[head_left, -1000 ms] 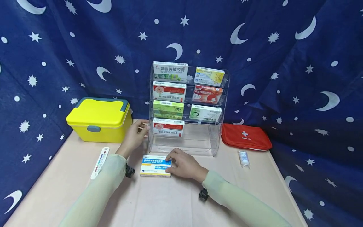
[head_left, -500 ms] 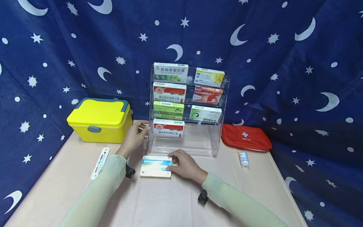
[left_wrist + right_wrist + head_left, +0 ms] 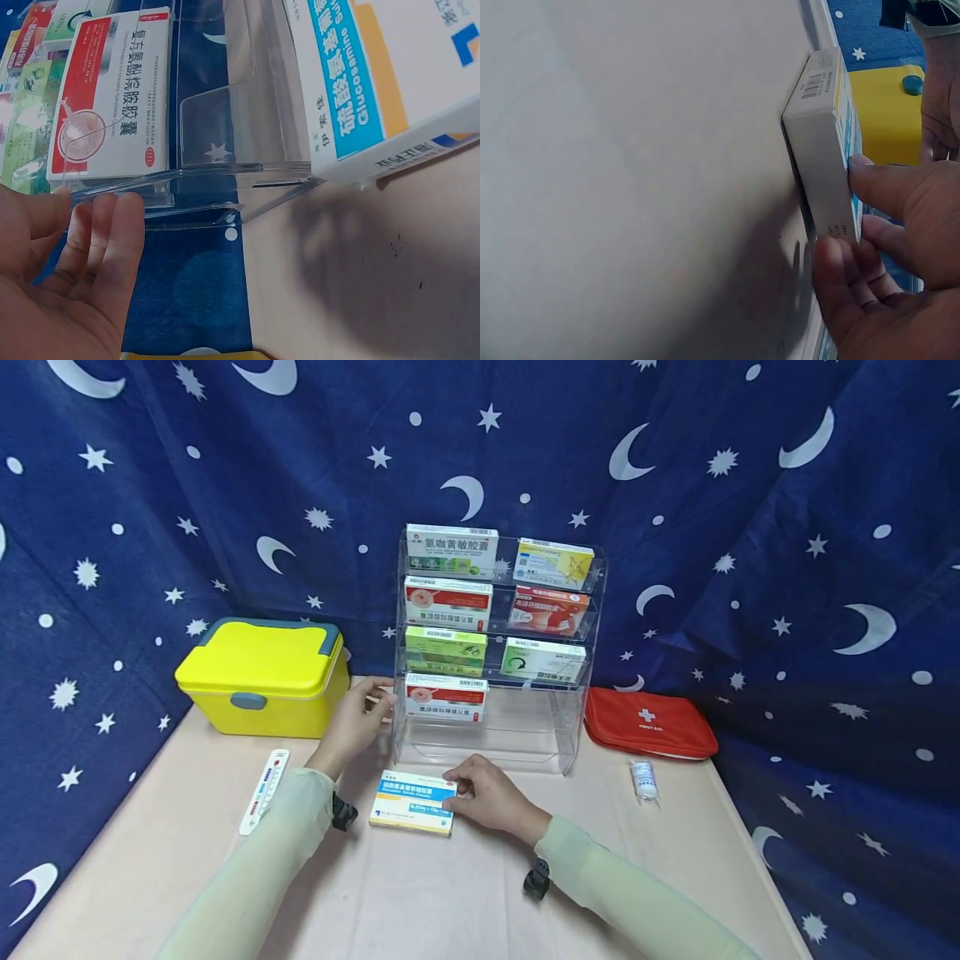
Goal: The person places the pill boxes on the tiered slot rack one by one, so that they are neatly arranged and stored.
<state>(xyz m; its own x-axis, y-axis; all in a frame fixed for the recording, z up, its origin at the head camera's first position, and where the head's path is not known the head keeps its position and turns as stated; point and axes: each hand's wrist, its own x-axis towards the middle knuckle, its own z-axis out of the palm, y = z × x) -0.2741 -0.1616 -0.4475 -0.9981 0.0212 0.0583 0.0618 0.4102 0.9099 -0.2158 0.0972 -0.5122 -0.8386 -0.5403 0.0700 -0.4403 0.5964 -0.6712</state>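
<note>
Tabletop (image 3: 450, 902): right hand (image 3: 487, 795) grips medicine box (image 3: 412, 802), left hand (image 3: 352, 724) steadies rack (image 3: 570, 727)

Medicine boxes (image 3: 447, 552) – eight; rack (image 3: 577, 727), yellow case (image 3: 262, 677), red pouch (image 3: 648, 722), thermometer (image 3: 264, 789), vial (image 3: 645, 779) – one each.

the right hand (image 3: 483, 793) covered the right end of the blue-and-white box (image 3: 412, 802) in the head view, and the box's small print was too fine to read. in the left wrist view that box ran off the top and right edges. the left hand (image 3: 64, 289) was cut off at the lower left. the small bottle's (image 3: 644, 778) label was too small to tell.
</note>
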